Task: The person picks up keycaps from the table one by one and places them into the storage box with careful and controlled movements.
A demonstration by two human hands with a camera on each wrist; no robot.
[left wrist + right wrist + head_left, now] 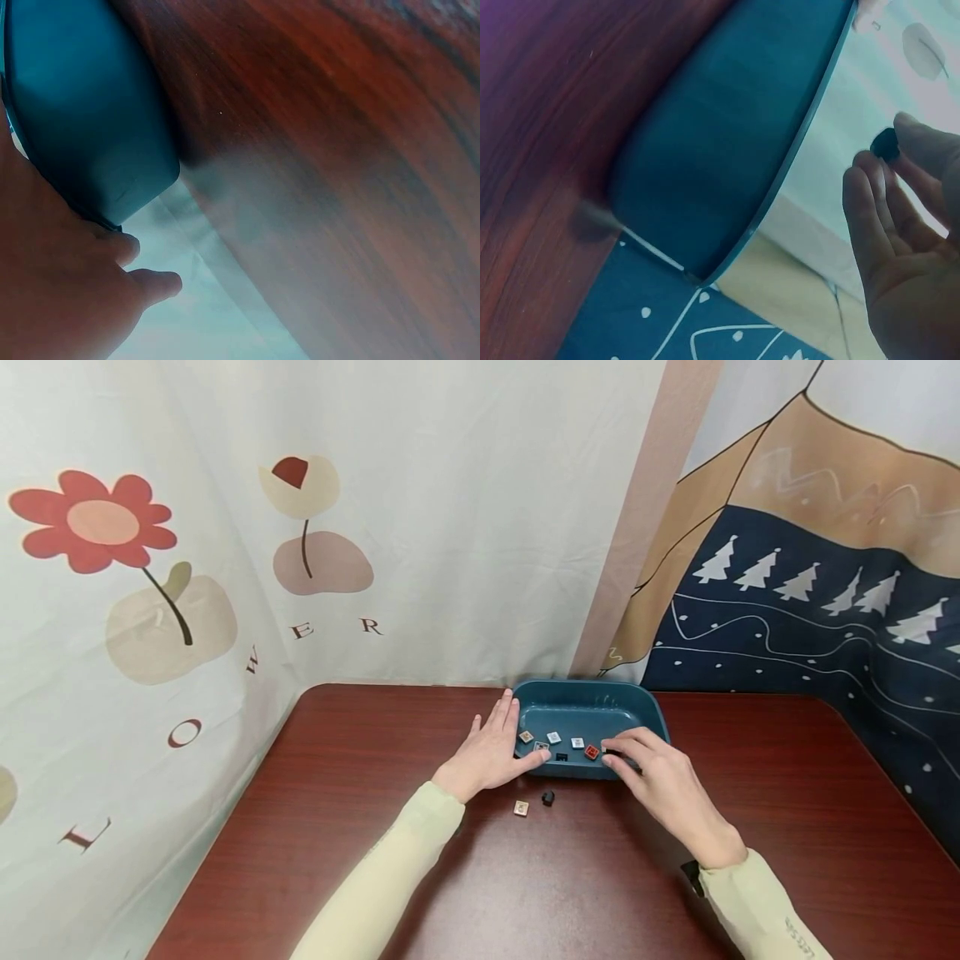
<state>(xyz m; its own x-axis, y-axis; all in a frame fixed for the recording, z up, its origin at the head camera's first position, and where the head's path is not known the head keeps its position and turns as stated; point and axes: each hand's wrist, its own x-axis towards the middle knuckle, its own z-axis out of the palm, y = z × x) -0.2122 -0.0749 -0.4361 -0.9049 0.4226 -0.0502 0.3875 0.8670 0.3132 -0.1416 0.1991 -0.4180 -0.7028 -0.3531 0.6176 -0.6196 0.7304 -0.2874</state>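
A blue-green plastic basin (588,687) stands near the table's back edge. My left hand (491,753) rests at its left end, fingers straight along the side and thumb over the near rim. Over the right part of the basin, my right hand (660,777) pinches a small black keycap-like piece (886,145) between thumb and fingertips. On the basin's floor lie several small square pieces: a red one (592,752), white ones (553,737), a beige one (526,737) and a black one (562,757). The left thumb partly covers another piece (542,747).
In front of the basin, a beige square piece (521,808) and a black piece (548,797) lie on the red-brown wooden table (360,843). Behind the table hangs a white curtain (465,527) with printed flowers, and a dark blue patterned cloth (750,643) to the right.
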